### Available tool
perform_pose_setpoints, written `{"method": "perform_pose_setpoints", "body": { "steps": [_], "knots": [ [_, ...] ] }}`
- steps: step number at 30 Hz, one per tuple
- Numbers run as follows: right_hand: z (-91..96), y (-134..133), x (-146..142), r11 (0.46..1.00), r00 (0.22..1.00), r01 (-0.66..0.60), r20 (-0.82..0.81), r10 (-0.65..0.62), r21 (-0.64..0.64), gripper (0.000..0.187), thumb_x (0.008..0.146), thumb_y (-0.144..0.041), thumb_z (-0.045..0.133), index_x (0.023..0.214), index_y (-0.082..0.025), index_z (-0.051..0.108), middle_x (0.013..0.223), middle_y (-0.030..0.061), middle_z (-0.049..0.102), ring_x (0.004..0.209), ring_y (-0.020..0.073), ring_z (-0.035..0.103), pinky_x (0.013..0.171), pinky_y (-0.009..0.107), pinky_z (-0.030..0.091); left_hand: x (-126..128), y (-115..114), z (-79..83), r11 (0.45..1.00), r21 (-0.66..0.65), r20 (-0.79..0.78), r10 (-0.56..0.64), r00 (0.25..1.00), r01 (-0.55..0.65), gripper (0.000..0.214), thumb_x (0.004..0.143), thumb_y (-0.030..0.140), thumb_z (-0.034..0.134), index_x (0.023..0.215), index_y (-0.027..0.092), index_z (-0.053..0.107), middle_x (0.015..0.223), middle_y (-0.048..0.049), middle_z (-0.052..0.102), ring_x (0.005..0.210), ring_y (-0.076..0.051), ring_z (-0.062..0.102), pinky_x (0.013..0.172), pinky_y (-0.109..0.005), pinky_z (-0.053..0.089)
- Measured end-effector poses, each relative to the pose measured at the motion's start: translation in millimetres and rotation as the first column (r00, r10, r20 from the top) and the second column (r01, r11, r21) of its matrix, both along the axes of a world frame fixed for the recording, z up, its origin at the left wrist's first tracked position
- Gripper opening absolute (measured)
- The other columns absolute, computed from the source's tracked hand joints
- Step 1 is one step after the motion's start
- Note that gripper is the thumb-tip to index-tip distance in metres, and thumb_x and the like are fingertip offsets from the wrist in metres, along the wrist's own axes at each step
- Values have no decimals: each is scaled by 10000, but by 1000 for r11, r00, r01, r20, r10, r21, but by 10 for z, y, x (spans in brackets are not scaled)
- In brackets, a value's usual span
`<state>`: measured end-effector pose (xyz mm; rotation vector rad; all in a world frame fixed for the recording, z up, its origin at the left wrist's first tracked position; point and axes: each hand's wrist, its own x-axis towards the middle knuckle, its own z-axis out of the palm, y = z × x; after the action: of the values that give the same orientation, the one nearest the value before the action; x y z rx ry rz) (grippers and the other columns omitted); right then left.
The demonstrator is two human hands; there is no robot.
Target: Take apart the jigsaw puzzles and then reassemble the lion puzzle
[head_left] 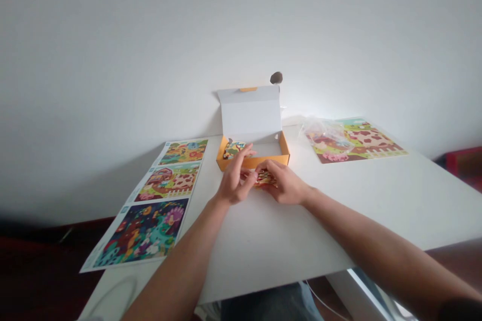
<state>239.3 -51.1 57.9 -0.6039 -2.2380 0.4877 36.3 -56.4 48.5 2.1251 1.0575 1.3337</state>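
Note:
My right hand [284,183] is closed around a small stack of puzzle pieces [266,177], brown, red and cream, just above the table in front of the box. My left hand [235,178] is beside it, index finger stretched toward the box and thumb reaching across to the near edge of the stack. Its lower fingers are partly hidden. An orange cardboard box [284,157] stands with its white-lined lid [250,113] raised against the wall. More puzzle pieces [232,147], with a colourful print, lie in the left part of the box.
A sheet with three printed pictures [141,233] hangs slightly over the table's left edge. On the right lies a cow-and-farm picture [371,139], partly covered by a clear plastic bag [324,133]. The white table [271,246] meets the wall at the back.

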Motion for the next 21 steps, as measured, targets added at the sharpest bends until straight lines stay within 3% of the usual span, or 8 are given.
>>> {"method": "perform_pose_setpoints", "body": {
  "steps": [3,7,11,14,15,17,19,21],
  "knots": [
    [-3,40,33,982,949,187,-252,-191,-39,402,783,-205,675,1139,-232,489,1035,59,642,859,203,629,756,331,531,-38,96,-25,964,75,-32,259,965,-256,328,901,242,485,1188,187,634,1210,-117,630,1023,-247,631,706,-320,567],
    [49,149,112,855,748,516,-458,-480,-52,440,803,-316,696,1194,-239,509,1096,75,651,977,239,621,852,387,514,7,140,-53,954,180,-179,273,945,-241,174,839,153,552,909,181,709,883,-65,698,771,-184,651,700,-305,535],
    [119,276,242,813,781,581,-257,-569,-36,413,784,-322,701,1175,-251,588,1076,53,690,974,251,631,908,433,487,106,-20,-4,975,214,-165,94,982,-58,206,839,142,558,908,203,742,861,-41,723,524,-100,541,573,-254,472],
    [135,361,336,813,819,572,19,-573,-107,386,725,-320,747,1099,-268,669,905,26,720,836,243,656,862,432,506,105,-101,25,957,225,90,166,982,-182,185,838,199,588,929,217,748,849,-29,733,486,-94,509,554,-251,449],
    [132,383,358,809,820,572,86,-566,-133,383,708,-329,761,1080,-273,688,869,26,721,813,246,658,845,434,512,82,-88,23,940,191,217,240,946,-283,175,841,224,590,927,218,742,820,-24,723,505,-103,525,553,-248,443],
    [114,413,380,810,823,568,128,-554,-148,386,707,-337,760,1084,-277,702,904,43,725,850,265,660,850,452,513,8,7,-4,872,35,467,418,780,-488,161,848,268,582,917,218,719,778,-15,688,557,-118,557,545,-235,428],
    [79,432,381,814,820,573,49,-571,-101,412,731,-320,728,1137,-258,686,1067,80,703,1000,300,631,930,492,484,-82,166,-52,830,-178,554,529,643,-529,184,806,288,618,955,215,698,899,-31,693,716,-150,617,588,-228,453],
    [18,460,377,782,778,618,-85,-623,-80,494,743,-306,693,1225,-217,638,1245,126,623,1164,337,551,1021,539,422,-152,330,-103,815,-399,605,578,548,-420,297,731,260,651,1025,215,669,1014,-47,687,883,-187,643,635,-233,487]
  ]
}}
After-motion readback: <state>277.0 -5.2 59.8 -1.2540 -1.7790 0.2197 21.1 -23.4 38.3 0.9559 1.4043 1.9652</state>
